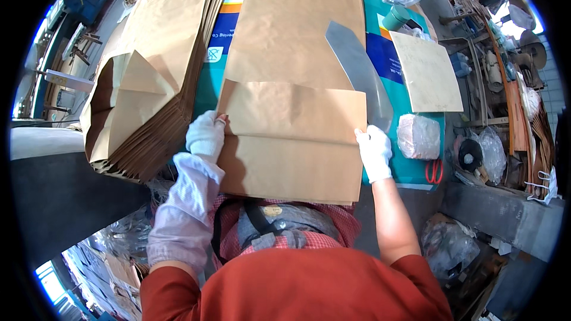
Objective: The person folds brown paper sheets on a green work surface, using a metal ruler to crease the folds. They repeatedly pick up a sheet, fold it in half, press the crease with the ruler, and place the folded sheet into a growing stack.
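Observation:
A brown kraft paper bag [291,163] lies flat in front of me, its near end against my waist and a flap folded across it. My left hand [206,135], in a white glove with bare fingertips, pinches the flap's left edge. At the right edge my right hand [375,151], also gloved, grips the paper between thumb and fingers. Beyond the flap, more brown paper [291,24] stretches to the far side of the table. A grey metal blade-shaped plate [360,74] rests on the paper's right side, its near end reaching close to my right hand.
Left stands a thick stack of folded brown paper bags [148,77]. On the right are a pale square board [426,71], a wrapped block [419,137], red-handled scissors [435,171] and a green cylinder [395,18]. A teal and blue printed sheet [380,47] covers the table.

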